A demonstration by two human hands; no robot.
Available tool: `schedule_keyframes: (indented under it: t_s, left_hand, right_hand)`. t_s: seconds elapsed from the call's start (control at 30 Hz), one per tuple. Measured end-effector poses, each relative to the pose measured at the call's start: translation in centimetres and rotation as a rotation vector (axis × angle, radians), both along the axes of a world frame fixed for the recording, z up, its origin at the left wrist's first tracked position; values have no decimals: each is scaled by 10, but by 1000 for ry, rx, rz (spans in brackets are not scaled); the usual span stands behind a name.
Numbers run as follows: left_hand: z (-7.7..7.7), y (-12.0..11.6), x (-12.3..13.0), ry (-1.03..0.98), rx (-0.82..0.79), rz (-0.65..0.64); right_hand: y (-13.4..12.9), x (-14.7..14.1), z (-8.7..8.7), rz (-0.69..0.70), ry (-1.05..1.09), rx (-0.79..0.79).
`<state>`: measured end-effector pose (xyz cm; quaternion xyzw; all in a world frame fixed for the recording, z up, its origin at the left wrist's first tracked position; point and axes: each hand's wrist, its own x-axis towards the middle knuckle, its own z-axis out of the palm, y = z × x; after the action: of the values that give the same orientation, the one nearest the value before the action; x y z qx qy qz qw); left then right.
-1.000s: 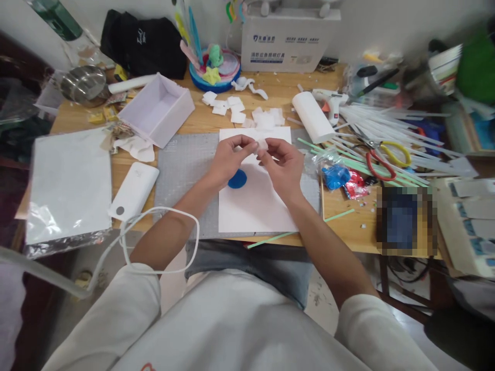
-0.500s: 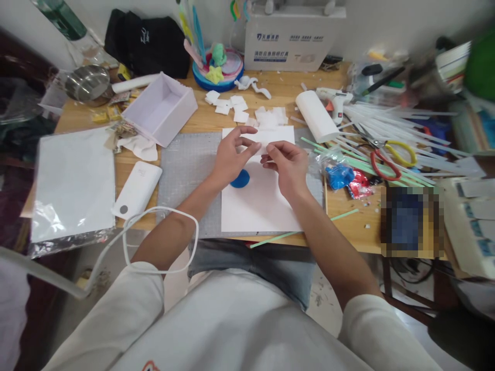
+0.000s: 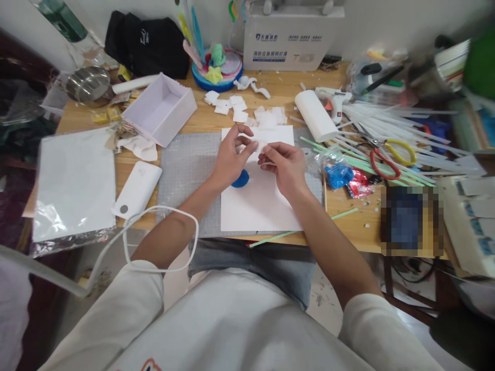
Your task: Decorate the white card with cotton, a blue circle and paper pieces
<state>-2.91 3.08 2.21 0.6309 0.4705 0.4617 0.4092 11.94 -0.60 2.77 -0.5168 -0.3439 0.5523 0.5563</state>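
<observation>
Both hands are above a white sheet point(image 3: 259, 211) that lies on a grey cutting mat point(image 3: 189, 170). Between my fingertips is a small whitish piece point(image 3: 260, 146), hard to tell from the sheet behind it. My left hand point(image 3: 233, 154) pinches its left side with thumb and fingers. On its right side, my right hand point(image 3: 285, 164) has thumb and forefinger closed on it. A blue disc point(image 3: 241, 179) rests on the sheet, just below my left hand. Past the sheet's far edge lie small white squares point(image 3: 270, 117).
A lilac box point(image 3: 158, 111) and a white power bank point(image 3: 138, 189) stand to the left. At the right are scissors point(image 3: 386, 159), white strips point(image 3: 402, 123), a glue gun point(image 3: 336, 105) and blue clay point(image 3: 339, 175). A white cable point(image 3: 196, 242) loops over my left forearm.
My right hand has shifted slightly left, nearer my left hand, with the fingertips still pinched. My left hand has barely moved.
</observation>
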Motion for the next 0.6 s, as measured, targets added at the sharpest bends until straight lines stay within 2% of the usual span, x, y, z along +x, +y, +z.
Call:
schedule_keyframes:
  t_s: [0.17, 0.3, 0.6]
  left_hand:
    - [3, -10, 1, 98, 145, 104]
    - [1, -15, 2, 133, 208, 23]
    - [-2, -14, 4, 69, 100, 17]
  right_hand:
    - [1, -1, -1, -81, -52, 55]
    - [1, -1, -2, -95, -94, 99]
    - [-1, -1, -1, -31, -20, 118]
